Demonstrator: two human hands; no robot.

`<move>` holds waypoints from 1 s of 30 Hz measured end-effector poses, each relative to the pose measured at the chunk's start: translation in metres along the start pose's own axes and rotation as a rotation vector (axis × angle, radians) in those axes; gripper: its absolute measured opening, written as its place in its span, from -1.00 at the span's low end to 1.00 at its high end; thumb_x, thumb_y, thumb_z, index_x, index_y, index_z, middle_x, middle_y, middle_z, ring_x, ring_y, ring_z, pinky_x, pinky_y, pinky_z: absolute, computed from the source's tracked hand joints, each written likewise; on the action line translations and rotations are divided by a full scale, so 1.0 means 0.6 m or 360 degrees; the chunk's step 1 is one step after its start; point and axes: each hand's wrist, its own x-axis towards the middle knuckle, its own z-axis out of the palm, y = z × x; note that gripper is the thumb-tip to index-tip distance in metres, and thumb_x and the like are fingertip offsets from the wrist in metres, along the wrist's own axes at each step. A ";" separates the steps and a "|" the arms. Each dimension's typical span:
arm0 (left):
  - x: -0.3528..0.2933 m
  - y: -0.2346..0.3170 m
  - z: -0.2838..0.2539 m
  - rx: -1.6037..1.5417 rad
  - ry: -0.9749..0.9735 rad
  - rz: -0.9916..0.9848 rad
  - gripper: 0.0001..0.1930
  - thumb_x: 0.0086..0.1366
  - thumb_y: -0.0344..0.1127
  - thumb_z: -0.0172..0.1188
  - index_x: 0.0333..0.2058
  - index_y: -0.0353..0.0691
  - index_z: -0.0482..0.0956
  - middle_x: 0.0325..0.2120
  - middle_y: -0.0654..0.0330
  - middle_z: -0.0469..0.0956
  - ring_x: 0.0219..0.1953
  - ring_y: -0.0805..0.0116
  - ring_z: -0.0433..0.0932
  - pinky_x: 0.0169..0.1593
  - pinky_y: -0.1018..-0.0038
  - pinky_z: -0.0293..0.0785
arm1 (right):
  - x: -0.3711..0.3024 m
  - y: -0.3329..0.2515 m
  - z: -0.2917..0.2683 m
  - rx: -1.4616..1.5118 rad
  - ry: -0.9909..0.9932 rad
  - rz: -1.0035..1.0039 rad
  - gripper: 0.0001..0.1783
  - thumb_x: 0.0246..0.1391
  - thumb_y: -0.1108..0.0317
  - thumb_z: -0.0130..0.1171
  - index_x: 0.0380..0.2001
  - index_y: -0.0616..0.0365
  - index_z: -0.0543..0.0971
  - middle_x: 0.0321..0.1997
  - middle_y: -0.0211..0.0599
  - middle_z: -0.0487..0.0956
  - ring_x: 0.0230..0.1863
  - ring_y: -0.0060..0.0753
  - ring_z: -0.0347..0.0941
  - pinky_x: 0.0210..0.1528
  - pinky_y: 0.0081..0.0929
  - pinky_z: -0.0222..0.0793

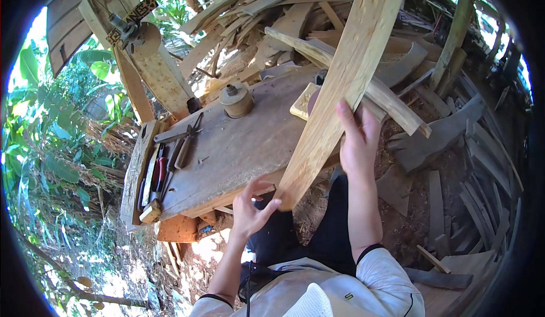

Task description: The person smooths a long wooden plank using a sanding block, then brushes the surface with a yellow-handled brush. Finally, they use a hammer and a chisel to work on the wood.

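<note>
You hold a long pale plank [340,84] tilted up and away from you, its lower end just above the near edge of the workbench [238,146]. Your right hand [356,141] grips the plank's right edge partway up, fingers wrapped round it; your left hand [250,206] pinches the bottom corner with fingertips only. That light pinch is the likely weak point: if it slips, the lower end could swing toward your lap. The raised upper end passes close to the heap of offcuts [267,10] behind the bench and could snag there. Loose hand tools [184,144] and a round wooden block [236,99] lie on the bench, within reach of a swinging plank.
</note>
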 end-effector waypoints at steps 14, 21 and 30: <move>-0.137 -0.133 -0.026 -0.1023 0.0439 -0.0511 -0.72 0.49 -0.33 0.16 -0.17 -0.54 0.63 -0.49 0.13 0.60 -0.61 0.41 0.58 -0.62 0.43 0.64 | -0.105 0.165 -0.009 0.0067 0.0090 0.0626 -0.55 0.39 0.13 0.24 0.05 0.34 0.57 -0.10 -0.28 0.63 -0.07 -0.59 0.46 0.06 -0.54 0.39; -0.174 -0.180 -0.078 -0.0980 0.0486 -0.0412 -0.60 0.47 -0.19 0.25 -0.13 -0.57 0.65 -0.56 0.23 0.52 -0.69 0.50 0.44 -0.68 0.42 0.53 | -0.131 0.166 -0.072 -0.0304 -0.0498 0.0793 -0.58 0.43 0.18 0.16 0.07 0.37 0.59 -0.02 -0.17 0.69 -0.03 -0.50 0.57 0.02 -0.49 0.48; -0.172 -0.212 -0.116 -0.0974 0.0605 -0.0536 -0.67 0.55 -0.24 0.13 -0.31 -0.39 0.70 -0.54 0.36 0.52 -0.54 0.61 0.44 -0.52 0.63 0.37 | -0.217 0.098 0.068 -0.0795 -0.1277 -0.0584 -0.54 0.21 0.59 0.15 0.17 0.07 0.61 0.28 -0.15 0.58 0.35 -0.24 0.48 0.41 -0.22 0.41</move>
